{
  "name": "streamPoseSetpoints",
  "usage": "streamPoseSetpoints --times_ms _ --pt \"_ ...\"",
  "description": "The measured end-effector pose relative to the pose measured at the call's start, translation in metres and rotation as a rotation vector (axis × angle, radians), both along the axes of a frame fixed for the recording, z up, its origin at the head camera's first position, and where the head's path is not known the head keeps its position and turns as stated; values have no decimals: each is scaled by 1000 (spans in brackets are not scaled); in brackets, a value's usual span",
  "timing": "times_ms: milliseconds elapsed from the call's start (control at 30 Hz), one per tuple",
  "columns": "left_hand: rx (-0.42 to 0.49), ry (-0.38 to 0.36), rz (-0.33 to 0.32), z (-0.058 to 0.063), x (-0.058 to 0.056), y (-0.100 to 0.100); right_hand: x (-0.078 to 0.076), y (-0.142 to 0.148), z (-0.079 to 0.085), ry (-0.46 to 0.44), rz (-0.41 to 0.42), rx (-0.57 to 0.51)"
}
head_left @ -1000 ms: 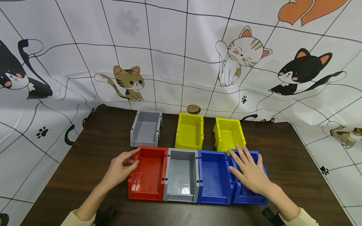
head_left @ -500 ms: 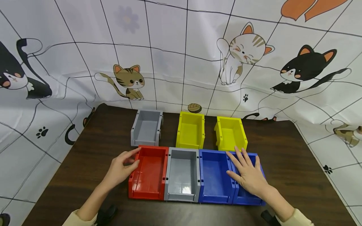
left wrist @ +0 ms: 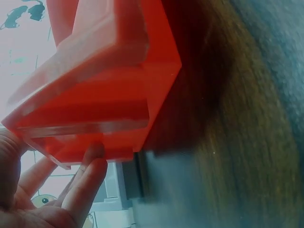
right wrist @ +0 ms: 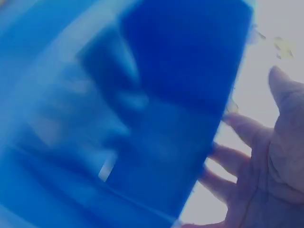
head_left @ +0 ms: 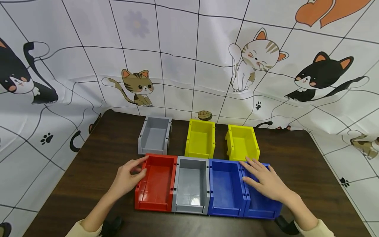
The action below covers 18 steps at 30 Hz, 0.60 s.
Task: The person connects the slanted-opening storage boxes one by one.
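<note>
My left hand [head_left: 126, 176] holds the left rim of a red storage bin [head_left: 157, 182], thumb and index finger at the edge. In the left wrist view, its fingers [left wrist: 85, 178] touch the bin's outer wall. A grey bin [head_left: 191, 184] stands right of the red one, then a blue bin [head_left: 225, 184]. At the row's right end is another blue bin [head_left: 262, 204], partly hidden under my right hand [head_left: 266, 180]. That hand's fingers are extended, with tips at the far rims of the blue bins. The right wrist view is blurred.
Behind the row stand a second grey bin [head_left: 155, 135], a yellow bin [head_left: 200, 138] and another yellow bin [head_left: 242, 142]. All rest on a dark wooden table [head_left: 97, 141]. A white cat-print cloth [head_left: 177, 56] hangs behind the table.
The right-end blue bin closed up against its neighbour, then its front swung slightly right and nearer. My right hand has turned, fingers pointing more to the left. The left hand stays on the red bin.
</note>
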<state>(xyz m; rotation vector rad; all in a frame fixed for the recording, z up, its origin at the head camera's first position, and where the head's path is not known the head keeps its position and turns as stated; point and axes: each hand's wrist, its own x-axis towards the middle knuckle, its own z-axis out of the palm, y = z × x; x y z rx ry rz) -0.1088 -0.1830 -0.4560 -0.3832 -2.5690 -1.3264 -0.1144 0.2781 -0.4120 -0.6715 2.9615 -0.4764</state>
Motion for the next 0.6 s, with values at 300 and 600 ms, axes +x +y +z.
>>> streamPoseSetpoints --times_ms 300,600 --pt "-26 -49 37 7 1 3 -37 30 23 -30 -158 -147" --pt "-53 -78 82 11 3 -5 -65 47 29 -120 -232 -159"
